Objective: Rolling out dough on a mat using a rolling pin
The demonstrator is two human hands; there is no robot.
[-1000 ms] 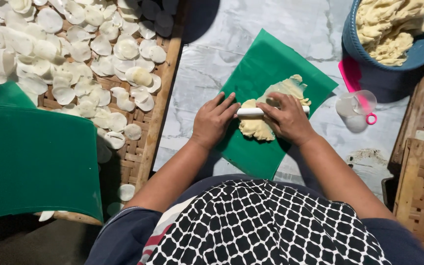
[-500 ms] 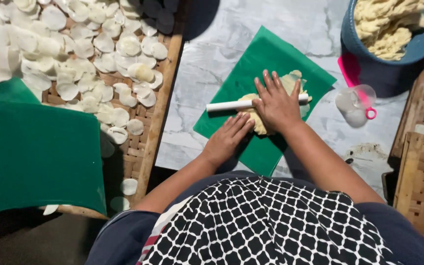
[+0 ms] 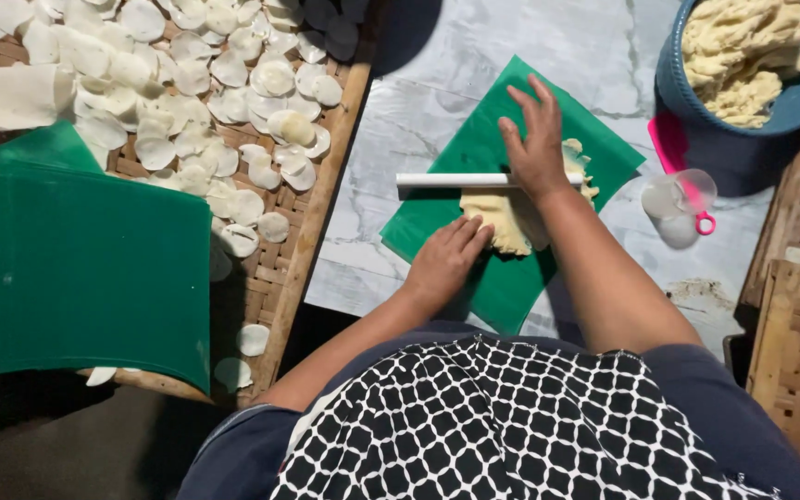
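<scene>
Pale dough sheet (image 3: 511, 222) partly flattened; right hand (image 3: 537, 148), fingers spread, presses white rolling pin (image 3: 456, 180); left hand (image 3: 444, 261) flat beside the dough sheet on green mat (image 3: 511, 287).

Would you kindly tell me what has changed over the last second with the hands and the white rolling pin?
The right hand has pushed the white rolling pin away across the dough. The left hand let go of the pin and now presses the dough's near edge. The green mat, blue bowl and trays of discs stayed put.

Head camera, steeply downward, close.
</scene>
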